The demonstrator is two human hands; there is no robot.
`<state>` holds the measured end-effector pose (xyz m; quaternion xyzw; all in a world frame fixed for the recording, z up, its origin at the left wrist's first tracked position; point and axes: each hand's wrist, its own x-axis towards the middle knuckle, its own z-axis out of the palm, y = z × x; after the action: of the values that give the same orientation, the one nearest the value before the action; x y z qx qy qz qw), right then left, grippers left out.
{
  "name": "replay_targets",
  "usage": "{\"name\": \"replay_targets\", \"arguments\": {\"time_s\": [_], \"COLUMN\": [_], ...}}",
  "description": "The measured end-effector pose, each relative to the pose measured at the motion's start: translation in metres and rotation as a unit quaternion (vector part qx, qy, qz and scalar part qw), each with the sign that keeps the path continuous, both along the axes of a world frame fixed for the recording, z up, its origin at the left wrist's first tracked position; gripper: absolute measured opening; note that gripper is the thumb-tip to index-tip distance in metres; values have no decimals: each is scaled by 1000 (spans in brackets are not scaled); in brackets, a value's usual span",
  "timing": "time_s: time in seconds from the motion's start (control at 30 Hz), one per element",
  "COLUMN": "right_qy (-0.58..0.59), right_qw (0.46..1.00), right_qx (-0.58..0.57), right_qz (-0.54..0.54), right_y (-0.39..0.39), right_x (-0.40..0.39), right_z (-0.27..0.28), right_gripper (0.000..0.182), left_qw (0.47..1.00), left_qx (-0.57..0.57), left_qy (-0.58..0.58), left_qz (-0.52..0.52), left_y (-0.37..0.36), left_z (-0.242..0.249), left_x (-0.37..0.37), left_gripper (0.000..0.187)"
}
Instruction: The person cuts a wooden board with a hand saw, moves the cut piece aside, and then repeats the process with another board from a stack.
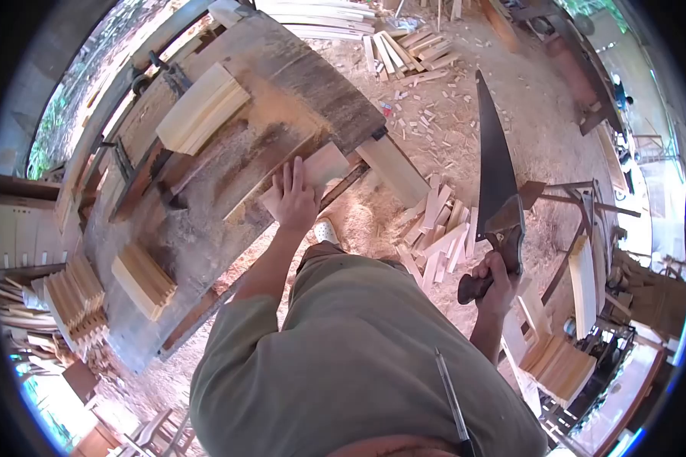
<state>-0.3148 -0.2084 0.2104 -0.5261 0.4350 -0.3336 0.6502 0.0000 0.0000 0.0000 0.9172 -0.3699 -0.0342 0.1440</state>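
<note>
On the near edge of the sawdust-covered workbench (206,198), my left hand (296,196) lies with fingers spread on a flat pale board (326,167). The board's far end reaches the bench's right edge. My right hand (497,280), out to the right and off the bench, is wrapped round the dark handle of a handsaw (495,160). The saw's wide blade points away from me and does not touch the board. A thin wooden strip (263,185) lies beside the board on the bench.
Stacked wood pieces (203,110) and a smaller stack (143,280) stand on the bench. Offcuts (442,236) are heaped on the floor in front of me. At right are a wooden stand (583,209) and more stacked boards (560,369).
</note>
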Motion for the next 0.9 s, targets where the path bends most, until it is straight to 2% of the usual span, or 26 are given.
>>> {"name": "replay_targets", "arguments": {"time_s": [0.03, 0.1, 0.17, 0.23, 0.3, 0.37, 0.43, 0.47, 0.53, 0.6, 0.7, 0.77, 0.8, 0.87, 0.9], "right_qy": [1, -7, -9, -6, -145, -145, -10, 12, 11, 17, 26, 32, 34, 36, 45], "right_qw": [1000, 1000, 1000, 999, 985, 981, 975, 973, 963, 950, 938, 935, 935, 927, 922], "right_qx": [-7, -8, -10, -13, -17, -10, -72, -31, -55, -79, -72, -42, -13, -23, -34], "right_qz": [3, 10, 11, 39, 92, 126, 212, 227, 262, 300, 338, 350, 353, 374, 383], "right_y": [-5, -2, -2, -2, 3, -3, -6, -3, -6, -7, -17, -21, -23, -27, -26], "right_x": [2, 11, 12, 10, 17, 18, 39, 46, 54, 52, 41, 34, 33, 35, 35], "right_z": [2, -5, -4, -4, -9, -17, -15, -3, -6, -11, -34, -51, -59, -75, -81], "right_gripper": [14, 12, 25, 26, 30, 38, 44, 48, 51, 53, 55, 55, 54, 54, 55], "left_qw": [999, 996, 995, 996, 998, 998, 999, 996, 986, 988, 988, 963, 962, 961, 960], "left_qx": [-24, -42, -56, -50, -32, -21, -5, -31, -97, -87, -64, -148, -143, -173, -165], "left_qy": [-31, -71, -64, -50, -44, -43, -42, -61, -103, -93, -113, -187, -190, -74, -77], "left_qz": [20, 43, 61, 57, 39, 38, 33, 53, 91, 89, 85, 124, 133, 203, 211], "left_y": [-8, -8, -11, -16, -16, -28, -26, -25, -24, -18, -22, -25, -30, -42, -49], "left_z": [-1, -3, -9, -11, -7, -2, -3, -8, -16, -13, -10, -21, -14, 9, 9], "left_x": [0, 22, 40, 32, 34, 34, 40, 36, 35, 36, 39, 47, 46, 43, 48], "left_gripper": [44, 41, 44, 44, 46, 46, 47, 46, 44, 44, 37, 33, 33, 39, 39]}}
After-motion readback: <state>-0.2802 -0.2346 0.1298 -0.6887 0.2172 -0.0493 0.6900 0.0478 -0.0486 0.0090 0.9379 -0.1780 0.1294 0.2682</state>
